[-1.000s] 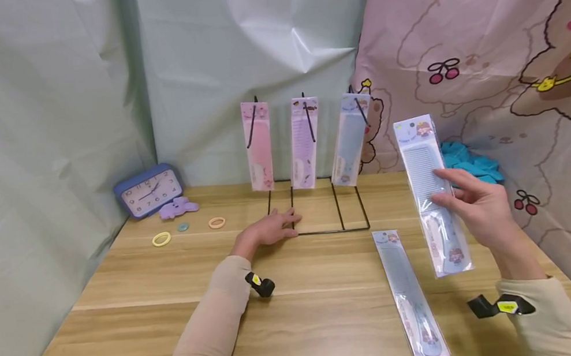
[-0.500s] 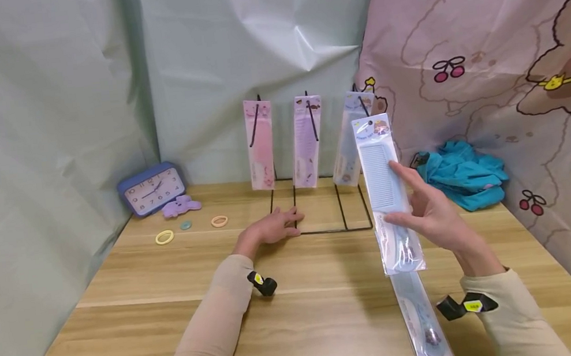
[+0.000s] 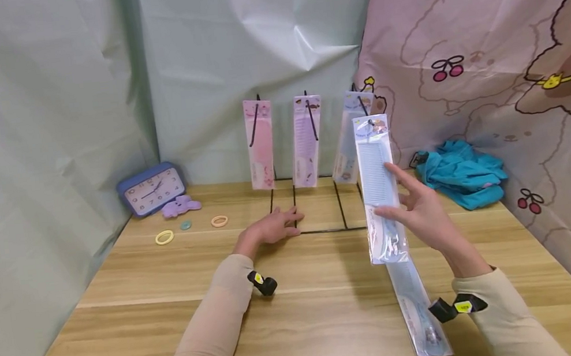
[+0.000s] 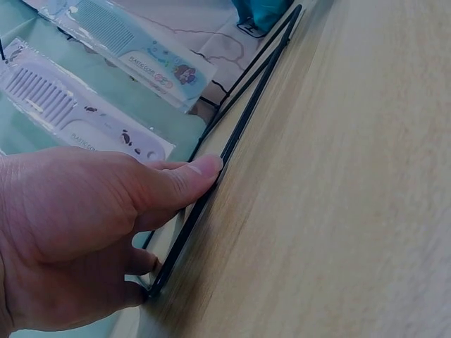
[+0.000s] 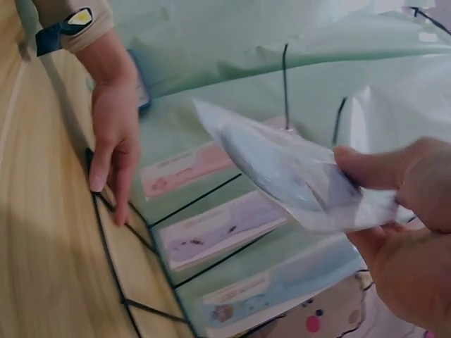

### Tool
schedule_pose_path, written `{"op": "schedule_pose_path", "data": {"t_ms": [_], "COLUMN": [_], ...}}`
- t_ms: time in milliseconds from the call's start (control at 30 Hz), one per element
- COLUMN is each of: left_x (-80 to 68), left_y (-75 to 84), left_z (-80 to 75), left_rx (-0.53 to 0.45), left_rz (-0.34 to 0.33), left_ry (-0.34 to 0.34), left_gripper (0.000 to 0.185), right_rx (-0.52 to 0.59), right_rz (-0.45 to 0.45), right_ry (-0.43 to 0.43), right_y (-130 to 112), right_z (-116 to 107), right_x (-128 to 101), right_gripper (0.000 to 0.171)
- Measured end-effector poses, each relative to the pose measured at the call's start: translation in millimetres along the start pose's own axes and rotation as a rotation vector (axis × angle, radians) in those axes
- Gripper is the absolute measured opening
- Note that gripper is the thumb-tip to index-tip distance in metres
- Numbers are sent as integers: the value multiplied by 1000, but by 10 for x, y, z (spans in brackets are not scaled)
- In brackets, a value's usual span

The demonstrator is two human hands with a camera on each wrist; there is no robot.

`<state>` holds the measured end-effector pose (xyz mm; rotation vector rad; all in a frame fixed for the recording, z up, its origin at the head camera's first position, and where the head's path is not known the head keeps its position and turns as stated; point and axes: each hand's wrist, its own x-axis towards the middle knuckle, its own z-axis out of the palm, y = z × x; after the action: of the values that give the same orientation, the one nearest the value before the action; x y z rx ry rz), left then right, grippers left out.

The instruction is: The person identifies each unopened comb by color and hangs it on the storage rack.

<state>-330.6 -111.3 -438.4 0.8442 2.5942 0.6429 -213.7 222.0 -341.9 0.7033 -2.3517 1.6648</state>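
My right hand (image 3: 427, 215) pinches a light-blue comb in a clear packet (image 3: 374, 174) between thumb and fingers, upright at the right end of the black wire rack (image 3: 322, 231). The card's hole meets the tip of the right hook; I cannot tell whether the hook is through it. Behind it hangs another packaged blue comb (image 3: 344, 160), partly covered. A purple comb (image 3: 305, 147) and a pink comb (image 3: 262, 151) hang on the other hooks. My left hand (image 3: 272, 227) rests on the rack's base, thumb against the front bar (image 4: 243, 123), fingers spread. One more packaged blue comb (image 3: 420, 314) lies on the table.
At the back left stand a blue clock (image 3: 153, 190) and a purple bear-shaped item (image 3: 181, 206). Near them lie a yellow ring (image 3: 164, 237), a small teal ring (image 3: 185, 225) and an orange ring (image 3: 219, 221). Turquoise cloth (image 3: 463, 174) is bunched at the back right.
My right hand has carried the packaged comb leftward to the right hook, then slightly further left and up. It now covers part of the hanging blue comb. My left hand stays on the rack.
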Motion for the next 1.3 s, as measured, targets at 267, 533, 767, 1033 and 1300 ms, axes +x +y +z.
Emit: {"op": "schedule_pose_path", "data": {"t_ms": [267,533,767,1033,1300], "left_x": [-26,-29,-24,4,11], "left_y": [-10,-3,9,-9,-8], "left_z": [5,21,32,26,7], "left_rx": [-5,-16,-24,-16,-9], "left_rz": [-14,-12,-5,0,7], "left_ry": [-8,-17,-19,-9,-7], "left_gripper": [55,55,54,54,55], "right_rx": [-181,-319,-355,-322,-368], "right_rz": [120,90,98,89,78], "right_ry": [-18,6,-25,-51,-46], "right_y": [227,421,479,527,531], "right_z": [98,62,47,5,-11], "right_x": [347,773,919,985,1015], "right_gripper": [88,91,98,101,101]}}
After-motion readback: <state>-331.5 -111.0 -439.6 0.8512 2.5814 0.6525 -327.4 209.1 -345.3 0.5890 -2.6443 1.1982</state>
